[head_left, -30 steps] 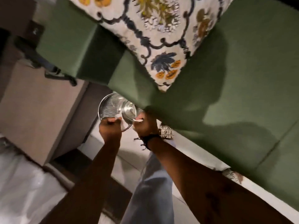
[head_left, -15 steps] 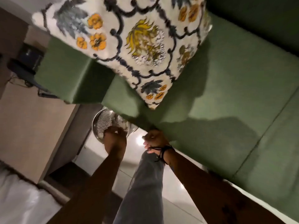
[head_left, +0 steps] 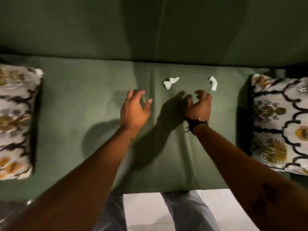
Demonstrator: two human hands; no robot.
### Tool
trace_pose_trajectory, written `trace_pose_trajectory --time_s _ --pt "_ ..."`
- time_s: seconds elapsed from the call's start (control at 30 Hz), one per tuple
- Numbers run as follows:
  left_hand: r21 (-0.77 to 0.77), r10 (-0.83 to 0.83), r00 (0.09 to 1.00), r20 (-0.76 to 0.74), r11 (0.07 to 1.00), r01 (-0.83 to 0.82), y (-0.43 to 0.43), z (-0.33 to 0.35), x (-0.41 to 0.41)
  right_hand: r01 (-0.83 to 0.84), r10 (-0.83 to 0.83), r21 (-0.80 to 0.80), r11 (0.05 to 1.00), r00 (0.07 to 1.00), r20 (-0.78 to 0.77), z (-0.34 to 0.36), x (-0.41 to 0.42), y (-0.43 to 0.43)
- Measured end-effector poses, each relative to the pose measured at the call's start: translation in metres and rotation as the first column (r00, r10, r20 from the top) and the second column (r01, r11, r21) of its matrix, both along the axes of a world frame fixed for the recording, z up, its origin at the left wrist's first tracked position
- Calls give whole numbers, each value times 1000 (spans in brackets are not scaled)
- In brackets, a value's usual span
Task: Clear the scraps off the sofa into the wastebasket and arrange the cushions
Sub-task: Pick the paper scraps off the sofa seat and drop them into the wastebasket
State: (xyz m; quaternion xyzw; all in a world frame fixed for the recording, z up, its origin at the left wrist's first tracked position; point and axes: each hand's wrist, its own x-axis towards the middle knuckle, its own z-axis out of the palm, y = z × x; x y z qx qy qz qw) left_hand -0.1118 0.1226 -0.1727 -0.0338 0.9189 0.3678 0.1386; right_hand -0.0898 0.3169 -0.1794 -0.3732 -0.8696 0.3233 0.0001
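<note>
Green sofa seat [head_left: 93, 100] bearing two white paper scraps [head_left: 170, 82] (floral cushions [head_left: 281, 124] flanking); left hand [head_left: 135, 110] hovering open, right hand [head_left: 199, 107] curling loosely, gripping nothing.

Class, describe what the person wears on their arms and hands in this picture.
Both forearms are bare, with no sleeves or gloves. The right hand has a dark cord bracelet at the wrist, with loose frayed ends. The left hand and its wrist wear nothing.

Pale tiled floor [head_left: 143, 209] at the near edge; grey trouser legs [head_left: 188, 212] standing on it; black wrist cord [head_left: 196, 124].
</note>
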Motion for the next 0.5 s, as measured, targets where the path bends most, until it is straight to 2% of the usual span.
trace_pose_trajectory --time_s 0.1,0.23,0.37,0.43,0.5 --pt "-43 -113 992 49 992 115 60 -22 -47 96 -106 131 987 992 67 -19 -30 74" --pt "-186 -170 985 23 967 172 102 -30 -65 51 -74 121 991 977 198 -40 -44 108" --pt "-81 13 998 63 997 -8 94 -18 -44 -48 44 12 999 979 200 -38 -36 96" --pt "9 107 993 51 994 -108 76 -11 -23 -74 82 -64 995 986 146 -27 -21 71" --pt "83 213 977 13 973 -213 49 -4 9 -174 180 -111 979 982 55 -14 3 29"
